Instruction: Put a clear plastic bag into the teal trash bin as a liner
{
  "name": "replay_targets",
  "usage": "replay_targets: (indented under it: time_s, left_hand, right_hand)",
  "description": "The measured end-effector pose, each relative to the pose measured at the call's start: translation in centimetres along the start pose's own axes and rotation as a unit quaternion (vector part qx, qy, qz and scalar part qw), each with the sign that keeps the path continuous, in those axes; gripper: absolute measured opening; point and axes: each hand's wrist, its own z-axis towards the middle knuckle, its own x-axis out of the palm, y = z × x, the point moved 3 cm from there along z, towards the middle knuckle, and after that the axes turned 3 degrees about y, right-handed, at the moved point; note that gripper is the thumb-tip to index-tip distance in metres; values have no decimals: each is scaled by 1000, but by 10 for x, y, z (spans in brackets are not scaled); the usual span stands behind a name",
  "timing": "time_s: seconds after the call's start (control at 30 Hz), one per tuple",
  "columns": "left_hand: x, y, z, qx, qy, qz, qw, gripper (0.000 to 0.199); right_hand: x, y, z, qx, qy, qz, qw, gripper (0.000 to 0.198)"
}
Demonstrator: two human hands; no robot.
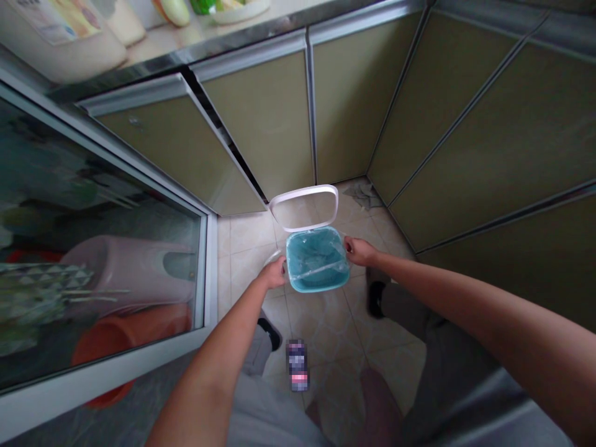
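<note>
A teal trash bin [321, 284] stands on the floor between my feet, with a clear plastic bag [321, 251] lying in it. Its white rim frame [305, 227] is tipped up at the far side. At the bin's left side, my left hand [274, 273] is closed on the bag's edge, and a pale bit of film shows beside the fingers. My right hand [360, 251] pinches the bag at the right side, close to the bin's upper edge. The fingertips of both hands are partly hidden.
Beige cabinets [261, 118] close off the back and right; the left door [181, 149] stands ajar. A glass sliding door [107, 248] is at left. A grey cloth [363, 194] lies in the corner. A blurred dark item [297, 365] shows below the bin. Containers stand on the counter [279, 28].
</note>
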Motion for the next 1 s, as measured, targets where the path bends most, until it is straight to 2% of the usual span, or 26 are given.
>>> replay_targets:
  time_s: [0.1, 0.23, 0.27, 0.4, 0.53, 0.67, 0.87, 1.0]
  left_hand:
    - [-3, -8, -15, 8, -15, 60, 998, 60]
    - [-2, -13, -37, 13, -41, 154, 987, 24]
    - [0, -15, -42, 23, -38, 175, 984, 22]
    - [9, -22, -60, 72, -35, 240, 967, 23]
    - [18, -30, -73, 102, -49, 270, 956, 22]
    - [25, -36, -76, 75, -68, 270, 957, 20]
    - [33, -37, -67, 26, -117, 266, 957, 15]
    - [36, -34, -65, 24, -130, 265, 955, 17]
  right_hand:
    - [0, 8, -17, -37, 4, -36, 999, 23]
    - [6, 16, -35, -78, 51, -73, 993, 30]
    - [7, 16, -39, -80, 58, -81, 992, 29]
    - [10, 17, -55, -76, 57, -115, 989, 18]
    - [14, 18, -72, -102, 44, -146, 983, 13]
    - [20, 20, -82, -104, 54, -149, 982, 15]
    - [22, 26, -86, -66, 59, -134, 987, 17]
    - [22, 28, -87, -63, 65, -140, 986, 19]
